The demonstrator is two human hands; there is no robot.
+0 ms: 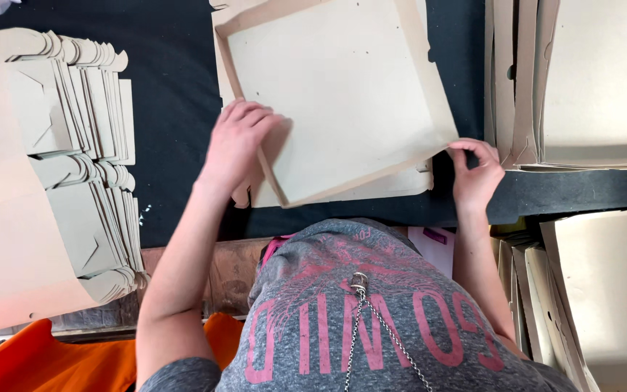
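On the dark table [175, 109], the box [335, 94] lies between both hands: left hand [237, 145] spread flat with fingers pressing its folded left wall, right hand [475, 174] curled, fingertips [466, 147] pinching its near right corner.

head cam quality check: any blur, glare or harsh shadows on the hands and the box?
Head view: even, soft light, no glare; left hand slightly motion-blurred on the cardboard box, right hand sharper at its corner; faint shadow under the box on the black table; right-side stacked boxes look washed out.
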